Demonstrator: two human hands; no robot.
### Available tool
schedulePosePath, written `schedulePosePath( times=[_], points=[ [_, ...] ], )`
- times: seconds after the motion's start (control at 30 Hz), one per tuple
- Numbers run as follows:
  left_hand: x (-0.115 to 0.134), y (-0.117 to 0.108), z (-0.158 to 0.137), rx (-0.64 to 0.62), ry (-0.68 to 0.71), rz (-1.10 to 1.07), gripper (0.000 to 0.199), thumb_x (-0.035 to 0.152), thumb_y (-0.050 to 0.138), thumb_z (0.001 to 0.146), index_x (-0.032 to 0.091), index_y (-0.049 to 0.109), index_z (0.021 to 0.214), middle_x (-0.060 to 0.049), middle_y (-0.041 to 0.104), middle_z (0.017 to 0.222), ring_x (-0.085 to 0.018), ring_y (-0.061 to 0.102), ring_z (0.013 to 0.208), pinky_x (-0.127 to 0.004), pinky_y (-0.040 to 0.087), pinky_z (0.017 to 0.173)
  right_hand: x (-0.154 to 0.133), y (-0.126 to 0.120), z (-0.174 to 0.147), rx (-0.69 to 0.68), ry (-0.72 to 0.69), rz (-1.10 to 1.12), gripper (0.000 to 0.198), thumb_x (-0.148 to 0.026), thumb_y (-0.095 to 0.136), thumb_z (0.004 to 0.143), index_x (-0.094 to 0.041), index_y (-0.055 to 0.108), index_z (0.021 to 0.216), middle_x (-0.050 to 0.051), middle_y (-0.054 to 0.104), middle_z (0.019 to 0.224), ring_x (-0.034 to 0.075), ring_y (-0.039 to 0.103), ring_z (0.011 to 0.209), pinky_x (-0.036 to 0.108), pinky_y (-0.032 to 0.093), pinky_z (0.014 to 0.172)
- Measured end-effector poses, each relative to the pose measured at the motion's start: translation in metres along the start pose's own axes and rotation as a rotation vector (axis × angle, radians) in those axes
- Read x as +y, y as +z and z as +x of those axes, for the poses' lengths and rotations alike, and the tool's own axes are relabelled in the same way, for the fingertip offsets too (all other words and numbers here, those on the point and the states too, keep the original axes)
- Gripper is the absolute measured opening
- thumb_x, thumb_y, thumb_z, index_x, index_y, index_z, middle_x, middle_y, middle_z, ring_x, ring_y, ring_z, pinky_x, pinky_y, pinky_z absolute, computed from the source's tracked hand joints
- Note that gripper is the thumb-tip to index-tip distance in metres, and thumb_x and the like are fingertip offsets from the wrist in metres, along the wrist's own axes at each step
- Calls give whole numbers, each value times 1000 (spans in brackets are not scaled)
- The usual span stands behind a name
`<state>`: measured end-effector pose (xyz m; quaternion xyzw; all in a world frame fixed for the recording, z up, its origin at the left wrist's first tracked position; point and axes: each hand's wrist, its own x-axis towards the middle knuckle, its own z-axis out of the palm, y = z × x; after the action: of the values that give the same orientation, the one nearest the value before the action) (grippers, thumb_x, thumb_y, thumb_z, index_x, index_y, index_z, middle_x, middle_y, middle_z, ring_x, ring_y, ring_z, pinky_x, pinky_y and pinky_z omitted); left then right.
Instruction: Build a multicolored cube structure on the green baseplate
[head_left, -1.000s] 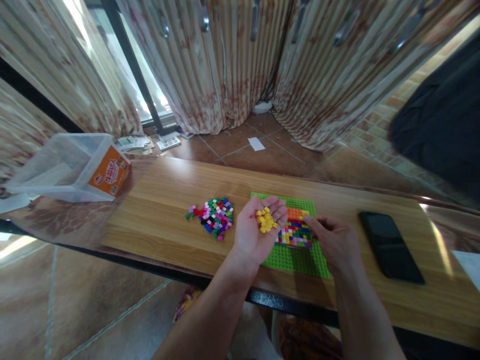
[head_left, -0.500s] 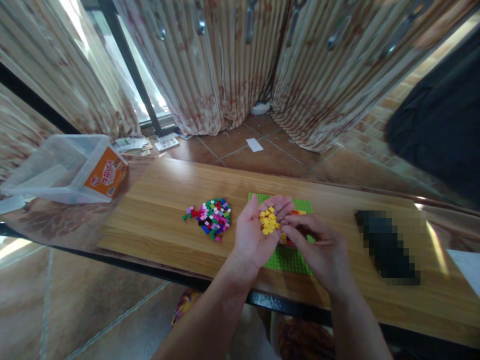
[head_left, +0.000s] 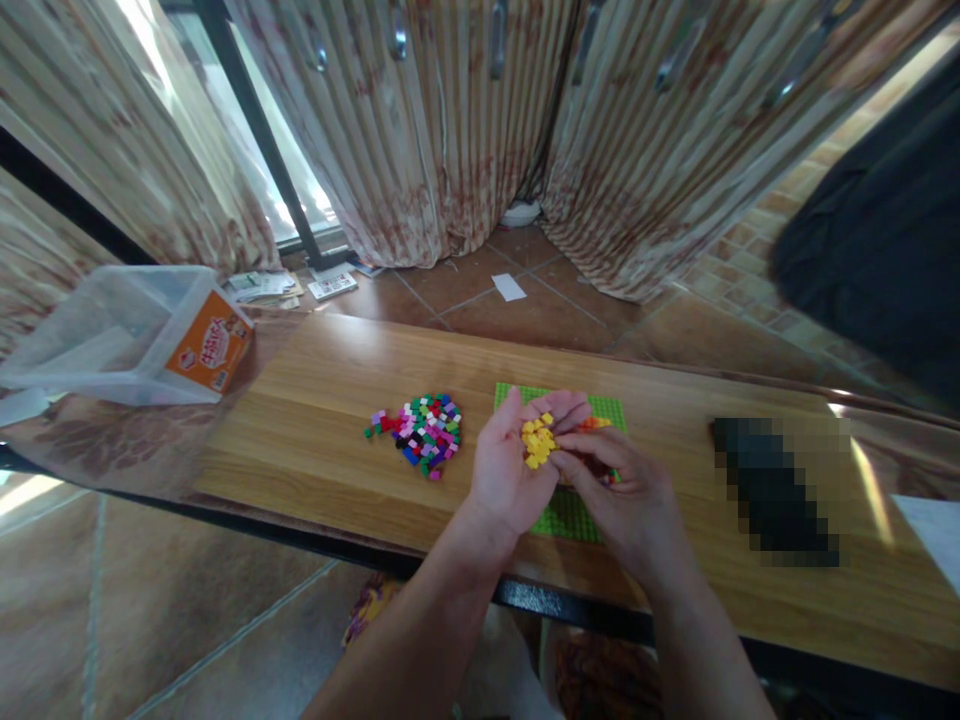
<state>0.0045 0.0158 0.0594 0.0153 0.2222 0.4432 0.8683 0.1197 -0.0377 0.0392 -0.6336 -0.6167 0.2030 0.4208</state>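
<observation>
My left hand (head_left: 501, 462) is cupped palm up and holds a small heap of yellow toy bricks (head_left: 537, 440). Thumb and forefinger of my right hand (head_left: 626, 485) are pinched together at the heap's right edge; whatever lies between the fingertips is too small and hidden to make out. Beneath both hands lies a green studded baseplate (head_left: 566, 518), partly covered by them. Orange, red and yellow bricks (head_left: 597, 423) on the baseplate show in part behind my right hand. Left of my hands, a pile of mixed-colour toy bricks (head_left: 429, 432) is spread on the wooden tabletop.
On the wooden tabletop (head_left: 300, 400) at right lies a dark, pixelated object (head_left: 776, 490), with a white paper (head_left: 930, 535) beyond it. A clear plastic bin (head_left: 112, 335) with an orange label stands at the far left. Patterned curtains (head_left: 420, 150) hang behind the table.
My right hand has moved slightly left, its fingertips now at the yellow bricks in my left palm. The left hand stays nearly still.
</observation>
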Motion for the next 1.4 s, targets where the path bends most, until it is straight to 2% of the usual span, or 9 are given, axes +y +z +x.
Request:
schedulePosePath(
  times=[0.1,0.2,0.37,0.5,0.6,0.73,0.97,1.2,1.4],
  points=[
    [-1,0,1,21,-3,-30,44,42,42,93,8,69,85,-17,70,99,-20,67,97,-30,48,95,-1,0,1,17,-2,13,16,-35,61,86,-23,72,87,3,69,86,16,64,76,28,53,67],
    [-1,-2,3,52,-14,-74,42,42,45,92,9,69,86,-16,70,97,-21,67,98,-31,50,92,0,-1,1,69,57,74,18,-37,62,84,-22,71,87,4,71,86,17,65,76,30,54,69],
    [3,-6,4,42,11,-115,39,42,48,91,9,68,86,-17,71,96,-23,66,101,-35,50,92,7,-13,3,288,197,249,17,-34,70,76,-20,71,85,3,72,83,17,67,75,32,56,72],
    [6,-7,4,48,39,-114,39,41,48,91,9,69,84,-15,71,94,-22,67,95,-35,50,93,19,-29,5,390,273,179,24,-34,70,74,-21,74,94,3,72,78,16,65,69,31,55,67],
    [8,-6,4,60,52,-107,39,41,48,91,9,69,83,-15,70,92,-21,67,94,-35,50,93,29,-40,5,344,322,22,28,-38,64,79,-21,74,100,4,72,75,17,66,68,31,54,65],
    [8,-6,4,73,57,-106,37,40,49,90,9,69,84,-15,70,93,-22,67,96,-36,49,94,37,-44,4,250,357,-123,29,-41,61,81,-21,73,98,5,73,74,19,69,69,31,53,62],
    [11,-7,4,92,69,-103,37,41,49,90,10,68,85,-15,70,94,-23,66,99,-37,49,95,41,-34,5,150,341,-32,30,-43,61,80,-17,70,93,7,73,75,21,70,69,32,55,62],
    [12,-6,3,77,65,-115,38,41,49,90,9,68,83,-14,70,91,-21,67,93,-35,49,95,52,-25,7,182,371,26,30,-42,63,78,-16,71,92,8,73,85,21,67,77,36,53,74],
    [13,-6,2,96,80,-105,37,41,49,90,10,69,84,-14,70,91,-22,66,95,-37,49,95,54,-22,7,210,389,125,29,-41,66,74,-17,71,90,6,72,84,20,66,77,36,52,76]
  ],
)
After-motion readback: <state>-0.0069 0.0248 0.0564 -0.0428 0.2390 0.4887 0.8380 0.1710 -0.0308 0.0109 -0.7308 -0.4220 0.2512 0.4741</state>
